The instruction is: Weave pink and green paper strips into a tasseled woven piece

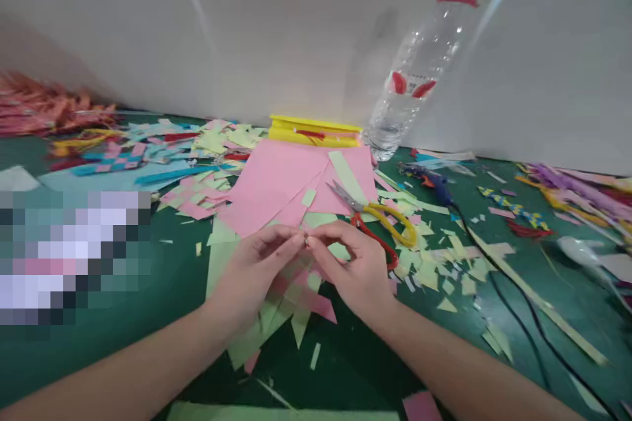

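My left hand and my right hand meet at the fingertips, both pinched together. Whatever sits between them is too small and hidden to name. Just below the fingers lie overlapping pale green and pink paper strips, partly covered by my hands. Beyond my fingertips, pink paper sheets are spread out with a small green paper piece on top. Scissors with one yellow and one red handle loop lie spread on the paper, close behind my right hand.
A clear plastic bottle leans against the grey wall near a folded yellow paper. Paper scraps litter the green table. A dark cable runs along the right. A pink fringed bundle lies at the left.
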{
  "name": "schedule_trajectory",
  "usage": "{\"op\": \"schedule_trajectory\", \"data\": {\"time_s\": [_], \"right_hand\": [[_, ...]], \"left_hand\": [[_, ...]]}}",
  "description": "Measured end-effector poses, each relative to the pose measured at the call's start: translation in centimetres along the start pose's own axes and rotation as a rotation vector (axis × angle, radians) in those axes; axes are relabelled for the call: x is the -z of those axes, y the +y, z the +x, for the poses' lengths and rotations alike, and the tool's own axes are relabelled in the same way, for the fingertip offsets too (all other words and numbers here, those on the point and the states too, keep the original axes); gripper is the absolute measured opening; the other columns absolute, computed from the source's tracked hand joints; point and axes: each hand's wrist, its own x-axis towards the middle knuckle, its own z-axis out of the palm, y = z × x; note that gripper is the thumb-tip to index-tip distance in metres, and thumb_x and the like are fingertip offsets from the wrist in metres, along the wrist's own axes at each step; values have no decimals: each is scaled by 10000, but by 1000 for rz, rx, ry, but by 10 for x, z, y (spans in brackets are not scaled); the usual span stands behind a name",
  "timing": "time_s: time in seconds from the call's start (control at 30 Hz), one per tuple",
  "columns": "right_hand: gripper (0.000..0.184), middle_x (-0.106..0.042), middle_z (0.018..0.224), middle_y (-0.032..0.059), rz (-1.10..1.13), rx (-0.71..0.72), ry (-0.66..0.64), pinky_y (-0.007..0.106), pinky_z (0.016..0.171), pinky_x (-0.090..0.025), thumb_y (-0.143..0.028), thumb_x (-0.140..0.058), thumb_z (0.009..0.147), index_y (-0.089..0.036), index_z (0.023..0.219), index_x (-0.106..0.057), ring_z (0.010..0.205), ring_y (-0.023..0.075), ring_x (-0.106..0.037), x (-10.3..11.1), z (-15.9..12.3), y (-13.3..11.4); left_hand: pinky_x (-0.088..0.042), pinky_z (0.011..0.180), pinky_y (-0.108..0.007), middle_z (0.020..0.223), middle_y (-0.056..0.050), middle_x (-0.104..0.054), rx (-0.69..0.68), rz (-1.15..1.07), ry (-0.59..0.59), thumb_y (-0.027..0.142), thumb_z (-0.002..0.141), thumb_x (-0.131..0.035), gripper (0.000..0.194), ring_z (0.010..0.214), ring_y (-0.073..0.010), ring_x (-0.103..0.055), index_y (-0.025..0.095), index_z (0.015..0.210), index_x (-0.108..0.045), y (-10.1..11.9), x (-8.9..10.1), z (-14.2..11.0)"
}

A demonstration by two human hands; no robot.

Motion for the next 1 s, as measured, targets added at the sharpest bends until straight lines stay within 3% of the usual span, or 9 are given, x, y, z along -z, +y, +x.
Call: {"op": "schedule_trajectory", "data": {"time_s": [0.13,0.43,0.7,1.0], "right_hand": [[56,-688,766,1,66,-20,-14,236,626,-551,-205,-605,836,-203,813,-656,636,107,-627,0,1,5],[68,-666,771,-1,153,32,-42,191,593,-533,-141,-624,816,-193,832,-665,659,89,-621,1,3,10],[85,-685,800,2,76,90,-25,216,571,-526,-144,-619,835,-210,850,-671,631,95,-616,-1,0,10],[63,-652,776,-4,22,117,-66,208,610,-512,-152,-600,848,-186,846,-653,631,83,-594,3,1,8]], "left_hand": [[-528,654,-211,759,3,-655,77,-38,11,434,755,-739,252,692,-121,-618,196,807,-678,-8,4,0],[-528,657,-188,762,13,-666,68,-63,-51,394,765,-746,204,691,-106,-631,207,814,-681,-12,11,5],[-464,526,-155,666,18,-610,46,16,-20,419,792,-704,241,585,-86,-559,184,745,-677,-9,9,2],[-440,519,-154,686,7,-636,4,163,14,424,796,-696,230,612,-98,-573,197,763,-713,-7,9,-1]]}}
